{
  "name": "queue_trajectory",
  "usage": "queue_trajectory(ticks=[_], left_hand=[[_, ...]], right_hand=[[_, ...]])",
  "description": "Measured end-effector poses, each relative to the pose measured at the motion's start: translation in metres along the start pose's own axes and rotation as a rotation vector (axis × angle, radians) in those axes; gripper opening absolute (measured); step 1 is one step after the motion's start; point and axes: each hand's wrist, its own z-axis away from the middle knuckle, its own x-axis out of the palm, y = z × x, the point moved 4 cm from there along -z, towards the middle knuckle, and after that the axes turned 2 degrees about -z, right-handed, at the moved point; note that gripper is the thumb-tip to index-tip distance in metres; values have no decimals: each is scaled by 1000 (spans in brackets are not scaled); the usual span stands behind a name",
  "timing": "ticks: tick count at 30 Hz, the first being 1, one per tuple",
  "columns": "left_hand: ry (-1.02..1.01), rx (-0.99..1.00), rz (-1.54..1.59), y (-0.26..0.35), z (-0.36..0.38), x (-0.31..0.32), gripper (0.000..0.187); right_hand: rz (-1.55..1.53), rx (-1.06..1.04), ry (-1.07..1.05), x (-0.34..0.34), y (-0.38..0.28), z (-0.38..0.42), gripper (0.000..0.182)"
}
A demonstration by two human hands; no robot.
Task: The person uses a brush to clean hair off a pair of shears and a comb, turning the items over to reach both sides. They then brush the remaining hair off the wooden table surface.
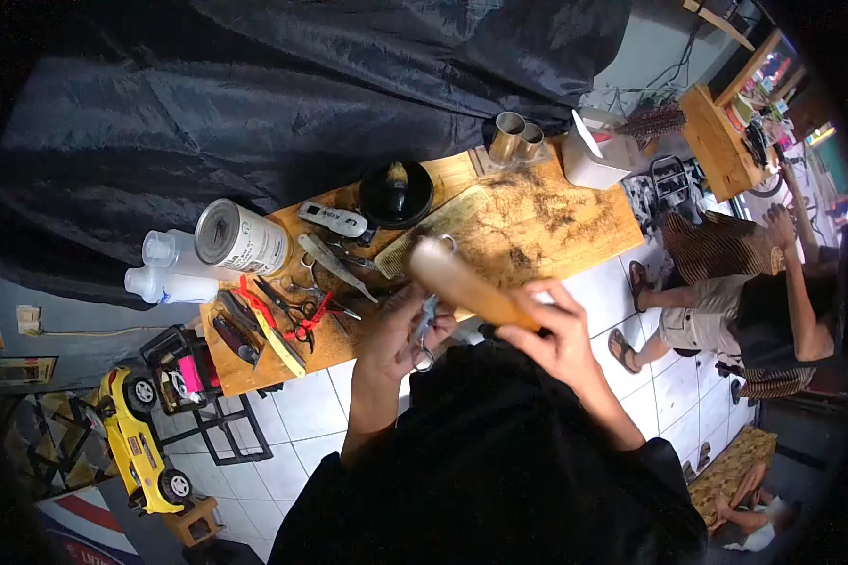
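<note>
My right hand (565, 337) grips the wooden handle of a brush (482, 294), whose pale bristle end is smeared by motion and points left toward my other hand. Pinched in the fingers of my left hand (391, 337) is a pair of metal scissors (428, 318), with a finger ring hanging at the bottom. Both hands are over the table's near edge. Just beyond them on the wooden table (589, 221) lies a wide pale comb (448, 226), with dark hair clippings scattered around it. Several more scissors, a straight razor (283, 348) and red-handled tools lie left of my left hand.
At the table's back stand a large can (245, 237), a hair clipper (333, 220), a black bowl (424, 196), metal cups (508, 139) and a white bin (598, 162). A yellow toy car (137, 438) is on the left. One person (782, 311) stands on the right; another sits lower right.
</note>
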Motion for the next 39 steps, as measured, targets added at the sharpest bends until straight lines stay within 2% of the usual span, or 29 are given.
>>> queue_trajectory(ticks=[1, 2, 4, 6, 8, 9, 10, 12, 14, 16, 17, 18, 20, 22, 24, 26, 28, 30, 31, 32, 34, 35, 36, 37, 39], left_hand=[[265, 64, -210, 6, 7, -3, 39], [19, 2, -102, 11, 4, -13, 41], [-43, -33, 237, 14, -4, -19, 41], [-23, 2, 180, 15, 2, -8, 41], [69, -35, 176, 11, 4, -6, 40], [-18, -35, -12, 12, -1, -6, 37], [118, 18, -130, 6, 4, -8, 37], [27, -95, 46, -6, 1, -10, 40], [-15, -111, 23, -10, -1, -2, 42], [299, 64, -155, -2, 1, 1, 42], [60, -75, 161, 0, -5, -8, 40], [-2, -26, 151, 6, -7, -8, 38], [11, 10, 171, 13, -4, -4, 35], [-46, -29, 166, 15, -3, -10, 33], [119, 85, -152, 14, -3, -19, 32], [92, 103, -170, 6, -5, -11, 34], [127, 71, -184, -1, -8, -6, 37], [103, 65, -253, -1, -8, -2, 43], [34, 26, -177, -3, -7, 4, 46], [-35, -12, -101, -3, -5, 9, 49], [-45, 38, -78, -1, 2, 13, 56], [-4, -2, -190, -1, 3, 18, 59], [38, -41, -302, -2, 4, 21, 62], [43, -61, -371, -2, 5, 24, 67], [8, -81, -287, -2, 3, 20, 69]], right_hand=[[3, -44, -109, 2, -5, 2, 42], [-32, -101, -168, 6, 0, 9, 41], [-69, -62, -378, 9, -11, 13, 41], [-51, -54, -423, 8, -8, 16, 42], [-32, -159, -248, -1, -8, 9, 43], [-40, -107, -158, -5, -4, 5, 42], [-37, -105, -153, -6, -6, 2, 42], [-24, 84, 104, -13, -4, -5, 40], [18, 56, 142, -10, 3, -3, 39], [-12, -51, -103, -1, 4, 5, 40], [-35, -117, -205, 5, 10, 12, 41], [-78, -120, -330, 9, 5, 15, 41], [-112, -120, -412, 10, -3, 18, 41], [-157, -96, -331, 7, 0, 18, 41], [-140, -91, -223, -4, 0, 11, 43], [-159, -9, -190, -9, -3, 4, 42], [-125, -71, -228, -9, -2, 1, 41], [-67, -88, -243, -9, 3, -1, 40], [-10, -101, -259, -10, 5, -1, 40], [35, -75, -187, -14, 6, -3, 39], [115, -39, -34, -23, 12, -8, 38], [169, -17, 40, -26, 14, -10, 39], [212, 133, 99, -31, 7, -14, 40], [213, 158, 159, -34, 10, -15, 41], [214, 178, 219, -37, 13, -18, 42]])
